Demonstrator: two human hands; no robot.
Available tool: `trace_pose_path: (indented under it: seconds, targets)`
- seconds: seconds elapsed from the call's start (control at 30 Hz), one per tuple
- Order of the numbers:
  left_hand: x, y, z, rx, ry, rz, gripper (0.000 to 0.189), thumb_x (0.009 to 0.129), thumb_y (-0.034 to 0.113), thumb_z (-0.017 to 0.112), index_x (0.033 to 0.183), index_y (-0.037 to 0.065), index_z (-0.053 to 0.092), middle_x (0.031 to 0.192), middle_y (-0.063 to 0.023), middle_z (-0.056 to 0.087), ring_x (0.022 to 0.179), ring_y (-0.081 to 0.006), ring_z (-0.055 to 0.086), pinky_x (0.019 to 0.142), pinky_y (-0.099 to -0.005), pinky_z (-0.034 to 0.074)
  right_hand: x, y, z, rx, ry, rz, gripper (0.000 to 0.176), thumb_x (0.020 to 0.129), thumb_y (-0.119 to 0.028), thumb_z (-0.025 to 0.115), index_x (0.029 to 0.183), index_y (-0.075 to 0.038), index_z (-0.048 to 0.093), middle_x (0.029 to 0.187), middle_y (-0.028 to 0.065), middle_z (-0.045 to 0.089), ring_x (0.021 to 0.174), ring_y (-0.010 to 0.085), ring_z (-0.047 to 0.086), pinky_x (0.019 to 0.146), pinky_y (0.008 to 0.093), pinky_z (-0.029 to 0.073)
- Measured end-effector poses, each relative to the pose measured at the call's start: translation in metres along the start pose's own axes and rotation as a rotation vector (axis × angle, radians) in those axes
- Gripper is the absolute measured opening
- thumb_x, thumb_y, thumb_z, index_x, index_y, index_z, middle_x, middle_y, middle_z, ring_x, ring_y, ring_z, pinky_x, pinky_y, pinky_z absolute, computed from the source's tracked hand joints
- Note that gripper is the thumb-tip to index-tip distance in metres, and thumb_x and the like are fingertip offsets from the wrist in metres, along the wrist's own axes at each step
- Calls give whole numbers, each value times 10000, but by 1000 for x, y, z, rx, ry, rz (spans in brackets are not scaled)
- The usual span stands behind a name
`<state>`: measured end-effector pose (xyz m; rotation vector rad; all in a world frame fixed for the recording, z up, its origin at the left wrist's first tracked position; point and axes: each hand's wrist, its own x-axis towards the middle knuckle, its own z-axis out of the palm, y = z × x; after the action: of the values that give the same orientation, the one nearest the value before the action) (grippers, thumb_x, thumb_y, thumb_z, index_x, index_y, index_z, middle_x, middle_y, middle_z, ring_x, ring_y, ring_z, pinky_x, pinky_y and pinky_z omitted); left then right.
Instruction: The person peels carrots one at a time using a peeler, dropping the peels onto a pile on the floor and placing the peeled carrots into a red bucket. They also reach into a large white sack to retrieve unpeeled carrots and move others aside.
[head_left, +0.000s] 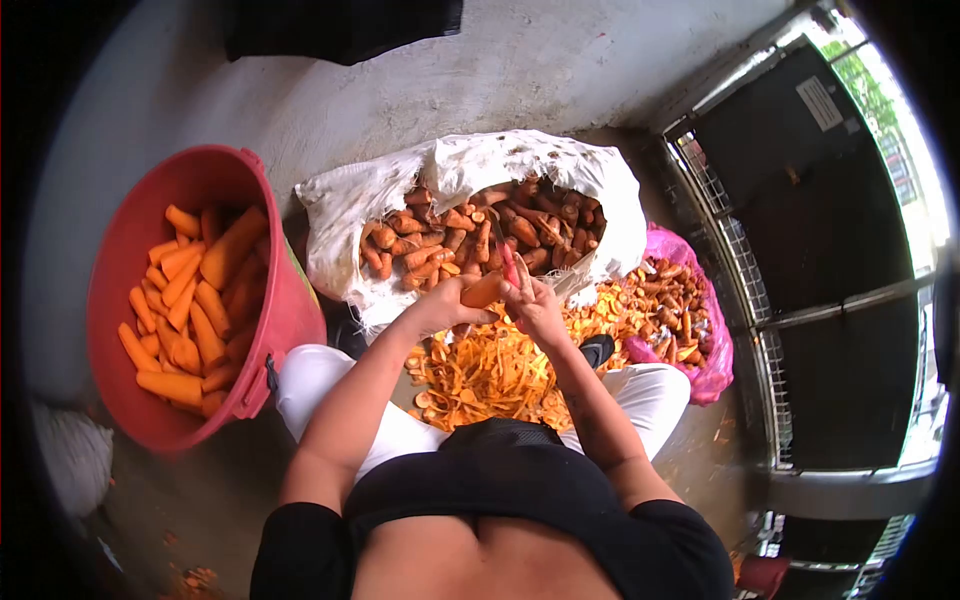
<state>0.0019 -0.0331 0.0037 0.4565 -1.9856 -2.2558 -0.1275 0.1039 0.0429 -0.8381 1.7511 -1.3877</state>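
Note:
Between my two hands, over the peelings, is a carrot [484,291]. My left hand [440,306] is wrapped round its thicker end. At the carrot's other end, my right hand [538,312] grips a knife [508,262] with a pinkish-red handle, its thin blade pointing up and away. Just beyond both hands lies an open white sack [530,152] full of unpeeled carrots [425,250]. Below them a heap of orange peelings [490,375] covers the floor between my legs.
A large red bucket [130,225] at the left holds peeled carrots [205,310]. Right of the sack is a pink bag [712,365] with scraps and carrot pieces. A pale sack [72,455] lies at the far left. A wall stands behind, and a dark metal gate [800,200] at the right.

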Motion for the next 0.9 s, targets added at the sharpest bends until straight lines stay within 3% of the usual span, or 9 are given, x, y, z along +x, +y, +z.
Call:
trace_pose_path:
  seconds: [0.13, 0.23, 0.27, 0.3, 0.37, 0.4, 0.5, 0.6, 0.9]
  targets:
    - [-7, 20, 5, 612, 299, 65, 354, 722, 235, 748, 987, 51, 603, 773, -114, 666, 757, -239, 667, 630, -369, 514, -15, -15, 10, -91, 249, -92, 353, 969, -334, 493, 941, 0, 604, 608, -44, 467, 534, 42, 403, 464, 236, 310]
    - [-10, 20, -5, 904, 486, 148, 322, 734, 272, 713, 1002, 115, 629, 795, -141, 667, 765, -308, 654, 647, -405, 515, -26, -10, 2, -399, 260, -129, 391, 968, -327, 492, 1067, 38, 595, 632, -15, 509, 582, 57, 464, 506, 240, 375]
    - [-7, 14, -6, 940, 515, 188, 319, 734, 261, 710, 1004, 112, 627, 784, -138, 668, 752, -308, 656, 643, -409, 516, -30, -6, 7, -456, 310, -272, 424, 962, -319, 501, 1164, 47, 568, 673, 15, 550, 622, 91, 511, 569, 249, 435]
    - [-5, 9, -7, 977, 543, 229, 317, 734, 250, 707, 1006, 109, 625, 774, -135, 668, 738, -307, 658, 639, -412, 516, -35, 1, 8, -399, 299, -85, 421, 948, -322, 525, 1212, 4, 565, 712, 68, 613, 648, 115, 558, 619, 269, 466]
    - [-1, 5, -6, 966, 582, 241, 310, 725, 201, 696, 1011, 108, 619, 752, -136, 665, 716, -316, 656, 631, -423, 514, -40, 16, 9, -507, 244, -99, 388, 936, -314, 539, 1205, -38, 583, 747, 131, 648, 641, 163, 600, 626, 293, 472]
    - [-1, 6, -5, 962, 601, 248, 309, 721, 177, 691, 1013, 107, 616, 741, -136, 663, 705, -320, 655, 627, -429, 514, -41, 21, 13, -521, 215, -160, 381, 983, -268, 465, 1228, 12, 550, 649, 6, 494, 554, 54, 441, 505, 221, 378]
    - [-4, 9, -8, 963, 618, 193, 291, 709, 107, 663, 994, 99, 606, 721, -149, 654, 699, -339, 650, 620, -439, 510, -42, 24, 17, -587, 202, -261, 383, 981, -263, 467, 1264, -13, 531, 653, 19, 502, 573, 58, 440, 534, 231, 401]
    - [-5, 11, -9, 999, 653, 256, 125, 711, 25, 572, 833, 53, 569, 681, -147, 640, 654, -319, 655, 576, -437, 520, -45, 14, 19, -651, 167, -205, 376, 972, -222, 475, 1282, -13, 509, 708, 58, 552, 615, 84, 474, 584, 257, 433]
    - [0, 7, -9, 991, 686, 329, 128, 711, 3, 543, 824, 53, 578, 677, -149, 640, 618, -301, 654, 564, -420, 523, -41, 22, 18, -597, 159, -140, 373, 962, -202, 477, 1269, 6, 513, 894, 138, 638, 804, 106, 540, 744, 270, 460]
